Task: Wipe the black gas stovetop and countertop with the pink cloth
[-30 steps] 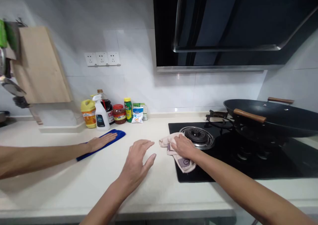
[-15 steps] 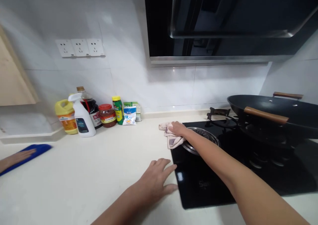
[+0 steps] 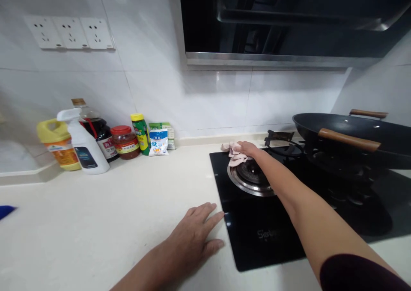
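My right hand (image 3: 246, 149) presses a pale pink cloth (image 3: 236, 155) against the far side of the left burner, at the back of the black glass hob (image 3: 257, 248). The fingers are bent over the cloth and partly hidden. Part of the burner's steel ring (image 3: 237, 182) shows below the cloth; my forearm covers its right side. My left hand (image 3: 197, 233) rests on the white counter (image 3: 128, 222) by the hob's left edge, fingers spread and holding nothing.
A black wok (image 3: 337, 122) with wooden handles sits on the right burner. A loose pan support (image 3: 281, 139) lies behind. Along the wall stand a spray bottle (image 3: 85, 147), a yellow jug (image 3: 61, 147), a sauce jar (image 3: 126, 143) and packets (image 3: 158, 142). The range hood (image 3: 282, 25) hangs overhead.
My right hand has slid the cloth from the hob's left edge to the right and back over the burner. The view has shifted; the other person's hand on the blue cloth has left it.
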